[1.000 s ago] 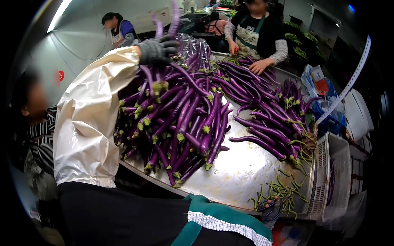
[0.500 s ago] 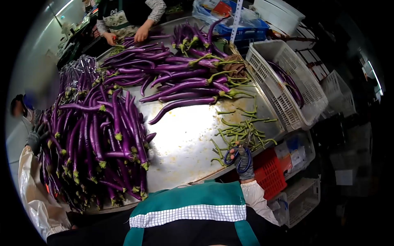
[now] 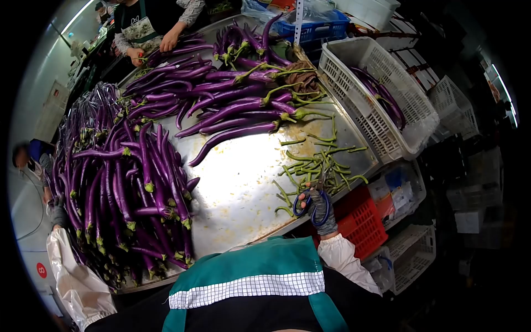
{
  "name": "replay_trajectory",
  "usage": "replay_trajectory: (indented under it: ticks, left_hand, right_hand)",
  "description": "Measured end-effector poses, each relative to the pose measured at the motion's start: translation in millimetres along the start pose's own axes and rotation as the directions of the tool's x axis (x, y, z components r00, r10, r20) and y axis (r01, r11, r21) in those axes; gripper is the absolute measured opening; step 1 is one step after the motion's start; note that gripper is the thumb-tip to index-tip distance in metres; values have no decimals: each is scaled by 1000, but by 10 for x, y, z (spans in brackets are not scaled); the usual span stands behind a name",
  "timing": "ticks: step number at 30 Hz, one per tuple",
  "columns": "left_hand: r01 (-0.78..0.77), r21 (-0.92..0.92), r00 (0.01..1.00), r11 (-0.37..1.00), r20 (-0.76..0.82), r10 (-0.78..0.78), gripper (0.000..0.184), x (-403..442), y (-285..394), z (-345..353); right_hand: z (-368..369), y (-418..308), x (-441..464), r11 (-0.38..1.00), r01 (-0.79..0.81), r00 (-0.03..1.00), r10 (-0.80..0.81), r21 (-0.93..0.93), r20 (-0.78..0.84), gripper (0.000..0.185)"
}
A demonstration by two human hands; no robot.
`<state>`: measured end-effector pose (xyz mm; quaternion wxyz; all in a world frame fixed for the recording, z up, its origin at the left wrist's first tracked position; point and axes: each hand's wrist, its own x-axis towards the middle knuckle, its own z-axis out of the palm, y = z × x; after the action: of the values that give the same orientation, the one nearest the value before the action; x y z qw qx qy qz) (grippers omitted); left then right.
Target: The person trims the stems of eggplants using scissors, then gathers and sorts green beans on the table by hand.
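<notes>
My right hand (image 3: 318,206), in a grey fingerless glove, is closed on blue-handled scissors (image 3: 322,214) at the table's near right edge. The blades point at a scatter of cut green stems (image 3: 315,169). Far to the left, my gloved left hand (image 3: 58,213) is beside the outer edge of a big heap of purple eggplants (image 3: 119,191); its fingers are mostly hidden, and I cannot tell whether they hold anything. More eggplants (image 3: 238,110) lie in rows across the metal table (image 3: 227,205), with their long green stems toward the right.
Across the table, a co-worker's hands (image 3: 170,40) are at more eggplants. A white crate (image 3: 359,105) with a few eggplants stands on the right, and a blue crate (image 3: 315,27) behind. Below the right edge is a red basket (image 3: 362,224). Another person (image 3: 36,155) is at the far left.
The view has swung right and down. My left hand, raised over the heap a second ago, is now low at its left side. My right hand still holds the scissors near the stems.
</notes>
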<state>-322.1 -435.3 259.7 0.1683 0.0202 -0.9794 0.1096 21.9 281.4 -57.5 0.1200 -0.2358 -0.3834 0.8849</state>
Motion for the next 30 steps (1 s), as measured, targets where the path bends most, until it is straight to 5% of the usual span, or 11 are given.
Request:
replay_trajectory:
  ticks: [4,9,10,13,14,20,22,23,25,28,30]
  left_hand:
    - [-169,-80,976,982,-154,155,36,100,856,-212]
    - [-608,-349,794,714,-252,553,27,90,3345,242]
    - [-619,-340,773,708,-104,626,32,-200,3954,69]
    - [-790,-291,538,540,94,838,43,-702,5301,91]
    - [-878,-177,455,444,-25,890,46,-700,5544,426]
    - [-773,-320,563,548,52,825,43,-797,6443,1023]
    - [-369,-671,721,644,230,653,32,-626,6503,1178]
    - [-722,-480,585,499,-38,810,22,-567,6444,1284]
    - [-426,-759,673,492,97,733,18,-501,6397,975]
    - [-257,-961,698,-99,-256,669,39,-277,6267,777]
    - [-141,-973,729,-184,-228,645,44,-267,6080,193]
  right_hand:
    - [-16,0,12,999,-18,999,16,51,42,30]
    - [26,-69,-23,997,-41,998,38,65,56,31]
    - [43,-72,-15,997,-42,997,38,71,61,31]
    - [12,-34,-9,997,-12,997,7,73,71,31]
    - [-4,-23,-9,998,-10,998,7,63,62,31]
    - [16,-54,-38,995,-14,999,11,95,36,32]
    - [13,-54,-60,995,-9,1000,7,102,24,33]
    - [16,-65,-59,997,-28,1000,27,74,14,33]
    - [26,-79,-58,998,-41,999,41,51,1,33]
    - [57,-56,-40,995,-47,999,47,84,5,32]
    - [37,-27,1,994,-32,999,30,105,22,31]
